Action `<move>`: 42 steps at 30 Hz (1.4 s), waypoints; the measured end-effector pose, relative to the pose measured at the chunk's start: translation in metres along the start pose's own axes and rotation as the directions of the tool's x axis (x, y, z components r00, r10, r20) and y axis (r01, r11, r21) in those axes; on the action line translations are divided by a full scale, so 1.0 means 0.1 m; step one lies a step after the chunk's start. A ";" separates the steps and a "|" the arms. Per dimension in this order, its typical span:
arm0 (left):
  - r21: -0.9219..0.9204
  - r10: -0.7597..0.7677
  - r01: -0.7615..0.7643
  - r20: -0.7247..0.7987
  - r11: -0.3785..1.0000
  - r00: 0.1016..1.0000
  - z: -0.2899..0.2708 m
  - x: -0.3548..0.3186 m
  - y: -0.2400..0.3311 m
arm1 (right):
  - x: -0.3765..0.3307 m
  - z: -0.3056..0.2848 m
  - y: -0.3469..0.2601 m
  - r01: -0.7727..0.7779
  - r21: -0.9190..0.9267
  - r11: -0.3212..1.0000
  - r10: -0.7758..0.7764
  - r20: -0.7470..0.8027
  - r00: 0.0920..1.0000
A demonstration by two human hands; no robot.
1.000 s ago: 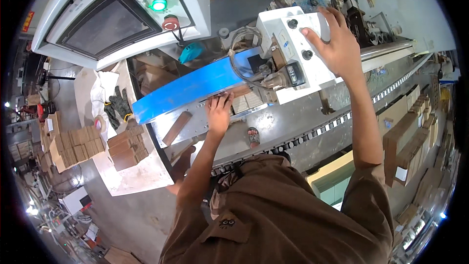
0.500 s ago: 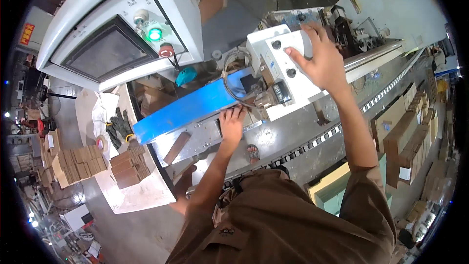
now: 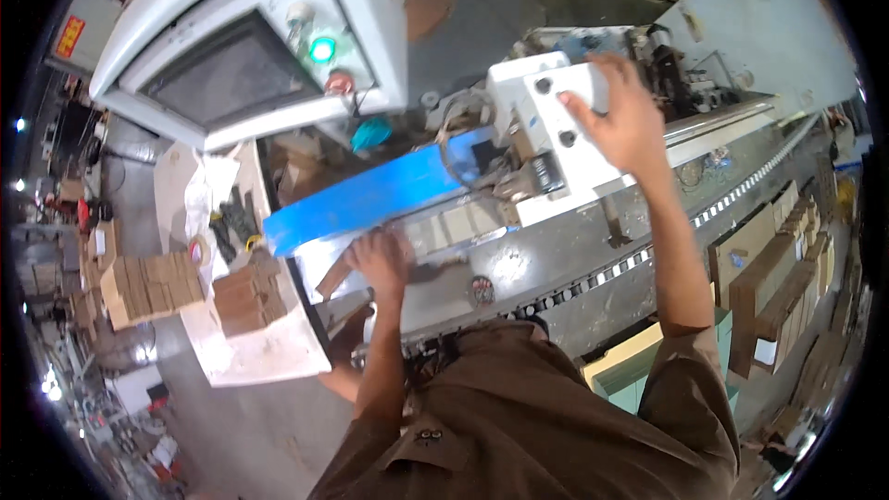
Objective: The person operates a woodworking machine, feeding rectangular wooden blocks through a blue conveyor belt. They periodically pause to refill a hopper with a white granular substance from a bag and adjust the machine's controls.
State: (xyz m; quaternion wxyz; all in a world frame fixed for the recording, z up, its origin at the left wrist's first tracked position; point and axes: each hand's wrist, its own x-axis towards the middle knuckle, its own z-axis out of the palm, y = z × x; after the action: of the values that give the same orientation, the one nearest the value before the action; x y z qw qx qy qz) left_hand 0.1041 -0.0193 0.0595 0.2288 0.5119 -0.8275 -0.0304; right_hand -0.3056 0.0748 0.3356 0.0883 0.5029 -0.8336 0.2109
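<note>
Right hand (image 3: 622, 120) lies flat, fingers spread, on the white control box (image 3: 546, 116) right of centre frame, grasping nothing; left hand (image 3: 378, 259) presses palm-down, loosely curled, on the brown flat pieces (image 3: 444, 231) on the metal bed (image 3: 546, 259) at centre, just under the blue guard (image 3: 370, 199). Against the earlier views, the right hand has slid from the box's far edge toward its round knobs, while the left stays on the pieces. Brown stacks (image 3: 153, 282) sit lower left on a white side table (image 3: 269, 352), under the grey screen (image 3: 227, 69) and green lamp (image 3: 321, 49).

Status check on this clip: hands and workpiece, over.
Left hand flat on small brown wooden pieces beneath long blue guard. Right hand resting open on white machine housing. Nothing blocking either.
</note>
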 end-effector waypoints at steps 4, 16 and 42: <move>0.093 -0.132 0.133 -0.018 0.987 0.991 -0.56 -0.11 -0.68 | -0.01 0.02 -0.02 -0.004 0.018 1.000 0.004 -0.013 1.000; -0.021 0.007 -0.004 0.104 1.000 0.995 -0.56 -0.04 -0.19 | 0.00 0.10 0.03 0.009 -0.020 1.000 -0.010 -0.036 0.999; -0.088 0.463 -0.455 0.133 0.886 0.876 0.48 0.17 0.66 | -0.02 0.10 0.05 0.021 -0.043 0.999 -0.024 -0.070 0.997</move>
State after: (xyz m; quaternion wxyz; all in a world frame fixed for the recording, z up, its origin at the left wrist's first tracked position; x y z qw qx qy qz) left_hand 0.0230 -0.0113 0.0418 0.1802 0.2911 -0.9389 -0.0360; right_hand -0.3081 0.0743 0.3243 0.1306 0.5026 -0.8285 0.2096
